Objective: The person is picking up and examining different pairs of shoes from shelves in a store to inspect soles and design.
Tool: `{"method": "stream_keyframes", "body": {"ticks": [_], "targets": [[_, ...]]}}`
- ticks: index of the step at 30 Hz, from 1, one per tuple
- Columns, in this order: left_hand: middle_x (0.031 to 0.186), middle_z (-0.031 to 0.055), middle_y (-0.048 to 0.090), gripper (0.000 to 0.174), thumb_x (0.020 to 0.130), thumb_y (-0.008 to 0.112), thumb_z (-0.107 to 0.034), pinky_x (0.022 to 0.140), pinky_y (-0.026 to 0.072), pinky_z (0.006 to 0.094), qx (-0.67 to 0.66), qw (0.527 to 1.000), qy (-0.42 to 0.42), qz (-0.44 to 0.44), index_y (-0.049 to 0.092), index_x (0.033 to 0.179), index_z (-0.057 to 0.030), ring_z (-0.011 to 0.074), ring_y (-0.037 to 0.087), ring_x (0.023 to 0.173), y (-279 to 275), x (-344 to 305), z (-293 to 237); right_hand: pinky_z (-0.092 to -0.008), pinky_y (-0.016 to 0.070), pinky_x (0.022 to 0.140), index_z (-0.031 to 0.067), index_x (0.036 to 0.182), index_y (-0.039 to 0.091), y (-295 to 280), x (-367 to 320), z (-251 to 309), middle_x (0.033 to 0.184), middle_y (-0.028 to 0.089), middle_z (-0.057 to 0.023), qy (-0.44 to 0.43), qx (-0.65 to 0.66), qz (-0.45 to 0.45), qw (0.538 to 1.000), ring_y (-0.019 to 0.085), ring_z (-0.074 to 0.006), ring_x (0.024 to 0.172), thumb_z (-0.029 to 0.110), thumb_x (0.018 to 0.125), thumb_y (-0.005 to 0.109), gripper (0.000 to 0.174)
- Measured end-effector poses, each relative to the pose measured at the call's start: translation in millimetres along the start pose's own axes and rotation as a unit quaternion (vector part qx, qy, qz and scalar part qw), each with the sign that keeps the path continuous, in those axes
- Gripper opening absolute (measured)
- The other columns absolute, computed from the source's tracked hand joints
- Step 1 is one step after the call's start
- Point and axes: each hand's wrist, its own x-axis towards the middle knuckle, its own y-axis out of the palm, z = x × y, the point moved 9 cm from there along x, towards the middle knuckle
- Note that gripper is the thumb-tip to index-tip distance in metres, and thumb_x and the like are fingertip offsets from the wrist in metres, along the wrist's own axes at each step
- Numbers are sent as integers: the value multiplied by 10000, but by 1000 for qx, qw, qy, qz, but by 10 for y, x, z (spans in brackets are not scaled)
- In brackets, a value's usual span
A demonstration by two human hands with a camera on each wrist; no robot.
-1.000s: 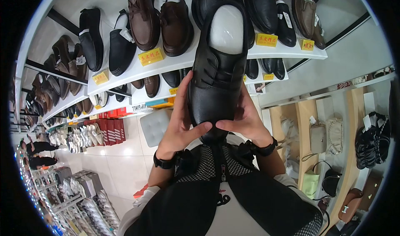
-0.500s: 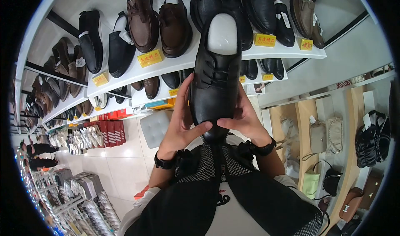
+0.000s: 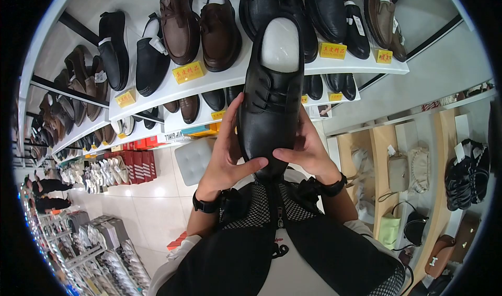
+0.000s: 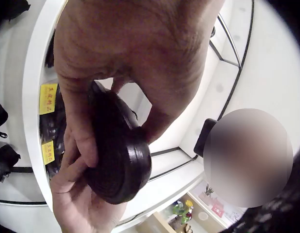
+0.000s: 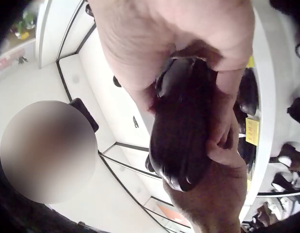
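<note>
A black leather lace-up shoe (image 3: 269, 128) with white stuffing (image 3: 280, 46) in its opening is held between both hands, toe toward the body. My left hand (image 3: 226, 157) grips its left side, thumb on the toe and fingers along the edge. On the other side my right hand (image 3: 311, 155) grips it the same way, its thumb on the toe too. Most of the right fingers are hidden behind the shoe in the head view. Both wrist views show the dark shoe (image 4: 121, 150) close up, with fingers wrapped along its sides.
Ahead, a white shelf (image 3: 219, 82) bears black and brown shoes, including a brown pair (image 3: 220, 37), with yellow price cards (image 3: 188, 72). A lower shelf holds more shoes. To the right stand wooden shelves with bags (image 3: 399, 173). A grey tufted stool (image 3: 192, 161) is on the floor at left.
The shoe's heel end has dipped slightly toward the body since a second ago, baring more of the shoes behind it. Both hands keep their hold, and the left thumb has shifted slightly lower.
</note>
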Motion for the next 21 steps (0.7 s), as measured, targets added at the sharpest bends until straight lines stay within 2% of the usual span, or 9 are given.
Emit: {"method": "stream_keyframes", "body": {"ticks": [9,11,13,15,16,17,19,20,21], "targets": [[1431,150,313,1050,686,755,-24,983,435,382,33,999,37,1,81,1486,-122,254,429,1256,9,-46,-70,-383,404,1031,16,1469,84,-89,-116,99,1395,382,-176,-16,-28,-2,999,476,-272,1230,12,693,709,996],[1408,147,349,1048,697,764,-80,955,459,380,13,999,41,7,77,1486,-143,251,472,1217,-49,-37,-35,-396,397,1045,-10,1443,193,-238,-253,-128,1353,437,-193,62,282,-48,956,498,-304,1210,60,644,664,930],[1369,146,395,1026,712,762,-181,899,496,381,16,998,24,-51,86,1484,-179,260,527,1140,-226,0,33,-407,393,1052,-32,1419,238,-291,-255,-167,1316,473,-214,64,312,-39,947,505,-335,1198,158,623,627,906],[1378,156,380,971,743,732,-222,896,506,405,31,996,34,-75,101,1479,-193,278,537,1117,-326,54,25,-406,396,1047,-32,1416,248,-216,-261,-150,1312,475,-229,58,478,52,875,516,-345,1182,216,631,603,897],[1405,147,362,995,726,737,-356,920,487,421,21,991,23,-128,113,1481,-181,283,504,1169,-439,58,44,-406,396,1047,-32,1416,248,-202,-251,-155,1312,475,-229,58,478,52,875,516,-345,1182,216,631,603,897],[1431,139,344,1040,710,742,-491,944,468,437,10,983,12,-180,124,1483,-169,287,472,1222,-539,42,67,-384,437,984,-20,1347,331,-100,-238,-128,1250,515,-220,65,512,91,852,556,-318,1098,298,684,590,780],[1450,135,313,1006,734,697,-520,969,434,458,-10,983,38,-180,127,1483,-165,291,434,1252,-544,37,20,-341,519,858,2,1211,497,86,-196,-13,1126,593,-202,77,575,169,797,637,-263,930,462,791,563,626],[1469,131,283,975,758,652,-550,995,400,479,-30,981,65,-182,129,1482,-161,294,397,1282,-548,22,-28,-418,432,1007,36,1364,348,147,-307,58,1270,507,-204,110,669,338,653,545,-276,1127,454,803,606,746],[1487,128,252,946,782,607,-580,1020,365,500,-50,977,91,-184,132,1482,-157,298,360,1312,-553,3,-77,-418,432,1007,36,1364,348,51,-330,-90,1270,507,-204,109,669,337,653,545,-276,1127,454,803,606,746]]}}
